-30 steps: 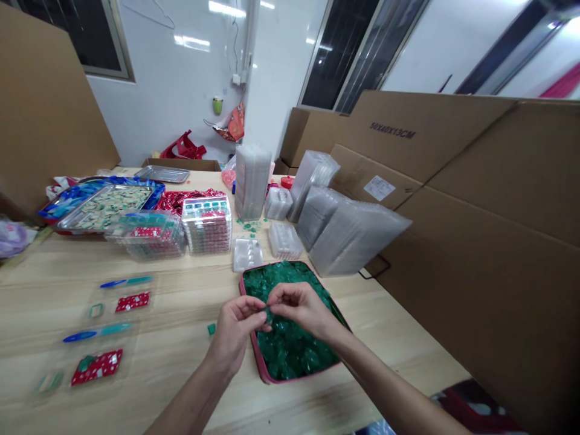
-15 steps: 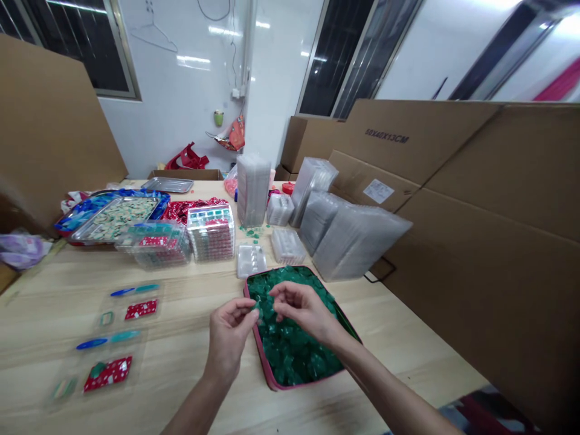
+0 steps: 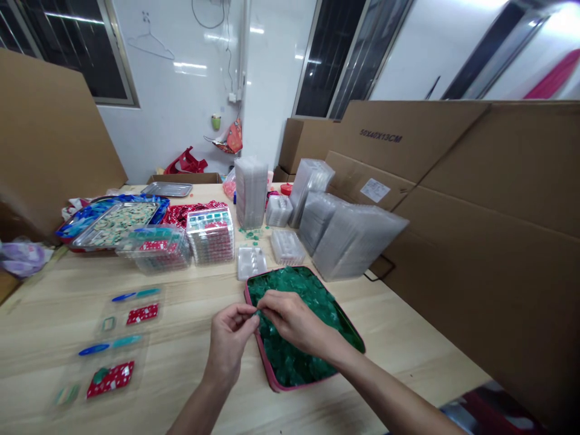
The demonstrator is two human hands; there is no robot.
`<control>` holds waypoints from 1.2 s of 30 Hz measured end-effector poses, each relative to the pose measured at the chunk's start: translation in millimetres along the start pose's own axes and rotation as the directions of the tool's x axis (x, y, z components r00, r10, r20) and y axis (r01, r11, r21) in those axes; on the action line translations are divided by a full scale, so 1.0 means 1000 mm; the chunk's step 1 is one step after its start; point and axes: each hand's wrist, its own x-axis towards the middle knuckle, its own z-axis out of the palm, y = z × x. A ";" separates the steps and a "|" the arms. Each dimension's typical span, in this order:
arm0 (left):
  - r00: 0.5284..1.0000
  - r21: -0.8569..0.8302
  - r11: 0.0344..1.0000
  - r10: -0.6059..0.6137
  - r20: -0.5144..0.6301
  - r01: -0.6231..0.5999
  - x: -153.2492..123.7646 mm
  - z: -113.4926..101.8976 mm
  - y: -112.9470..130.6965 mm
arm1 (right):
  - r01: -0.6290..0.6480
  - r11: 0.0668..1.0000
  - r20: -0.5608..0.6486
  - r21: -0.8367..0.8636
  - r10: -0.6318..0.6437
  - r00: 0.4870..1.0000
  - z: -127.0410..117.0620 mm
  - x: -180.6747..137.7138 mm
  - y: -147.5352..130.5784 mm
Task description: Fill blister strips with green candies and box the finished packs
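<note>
Your left hand (image 3: pixel 230 339) and right hand (image 3: pixel 293 323) are meeting fingertip to fingertip. Both are pinching down on one little green piece (image 3: pixel 258 313) between them, right over the left rim of the pink tray (image 3: pixel 299 385). It's tiny and mostly covered by your fingers, so I can't tell its shape. Your right wrist is lying across the tray, and your left forearm is coming in over bare table (image 3: pixel 190 386).

The tray is sitting close to the near edge of the table, toward the right side, and it's holding a heap of green pieces (image 3: pixel 312 290) just like the one you're gripping.

Just behind the tray's far edge two small clear plastic inserts (image 3: pixel 251 261) are lying flat. Right of those, big stacks of clear plastic trays (image 3: pixel 356 238) are leaning along the right edge of the table against the cardboard boxes (image 3: pixel 475 241).

Further back, around the middle, a stack of filled packs (image 3: pixel 211 234) is standing with red and green showing through. Left of that, toward the far left corner, a metal tray of small pieces (image 3: pixel 115 220) is resting on a blue one.

Near the left edge, a few flat clear packs (image 3: pixel 131 305) with blue, red and green bits inside are lying well apart from your hands.
</note>
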 end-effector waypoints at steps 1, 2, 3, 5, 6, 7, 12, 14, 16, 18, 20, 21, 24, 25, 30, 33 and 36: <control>1.000 0.001 1.000 0.007 0.001 -0.007 0.001 0.000 0.000 | -0.001 1.000 -0.018 -0.028 0.000 1.000 0.003 0.001 -0.001; 1.000 0.002 1.000 0.016 0.002 -0.016 0.001 0.000 0.000 | -0.002 0.999 -0.040 -0.049 0.000 0.999 0.005 0.002 -0.001; 1.000 0.001 1.000 0.026 0.001 -0.026 0.000 0.000 0.000 | -0.006 0.998 -0.069 -0.056 0.002 0.998 0.008 0.004 0.000; 0.999 0.005 0.999 0.041 0.005 -0.041 -0.003 0.000 0.003 | -0.046 0.999 -0.168 -0.014 0.043 0.985 0.012 0.009 0.005; 0.999 0.008 0.999 0.046 0.012 -0.046 -0.005 -0.001 0.005 | -0.091 0.994 -0.230 0.055 0.101 0.968 0.013 0.012 0.008; 0.999 0.011 0.999 0.050 0.014 -0.051 -0.007 -0.001 0.007 | -0.146 0.974 -0.281 0.173 0.191 0.941 0.013 0.015 0.012; 0.988 0.004 0.994 0.107 -0.111 -0.107 -0.006 -0.012 0.012 | -0.346 0.353 0.106 0.869 0.551 0.827 0.016 0.021 0.018; 0.976 0.011 0.989 0.147 -0.162 -0.147 -0.001 -0.018 0.009 | -0.411 0.135 0.299 0.902 0.491 0.818 0.022 0.018 0.011; 0.965 0.032 0.979 0.202 -0.167 -0.200 0.004 -0.022 0.005 | -0.451 0.010 0.403 0.892 0.434 0.806 0.028 0.015 0.003; 0.956 0.056 0.966 0.256 -0.143 -0.251 0.005 -0.023 0.002 | -0.467 -0.066 0.453 0.882 0.394 0.800 0.034 0.014 -0.002; 0.951 0.073 0.958 0.285 -0.124 -0.277 0.005 -0.024 0.000 | -0.485 -0.090 0.481 0.870 0.372 0.794 0.039 0.015 -0.003; 0.952 0.077 0.959 0.280 -0.122 -0.272 0.004 -0.024 0.001 | -0.500 -0.078 0.492 0.862 0.364 0.791 0.040 0.016 -0.003; 0.965 0.072 0.974 0.225 -0.134 -0.217 0.002 -0.025 0.005 | -0.502 0.144 0.424 0.853 0.370 0.826 0.038 0.017 -0.003; 0.969 0.073 0.978 0.204 -0.139 -0.196 0.001 -0.025 0.006 | -0.465 0.312 0.342 0.829 0.374 0.862 0.036 0.017 -0.004; 0.977 0.118 0.983 0.154 -0.144 -0.138 0.001 -0.028 0.007 | -0.094 0.953 -0.138 0.289 0.138 0.981 0.029 0.019 -0.009; 0.988 0.124 0.988 0.101 -0.114 -0.086 -0.003 -0.027 0.007 | -0.122 0.942 -0.175 0.313 0.183 0.967 0.032 0.025 0.001; 0.993 0.118 0.992 0.052 -0.103 -0.040 -0.006 -0.032 0.009 | -0.232 0.796 -0.135 0.559 0.364 0.921 0.036 0.032 0.021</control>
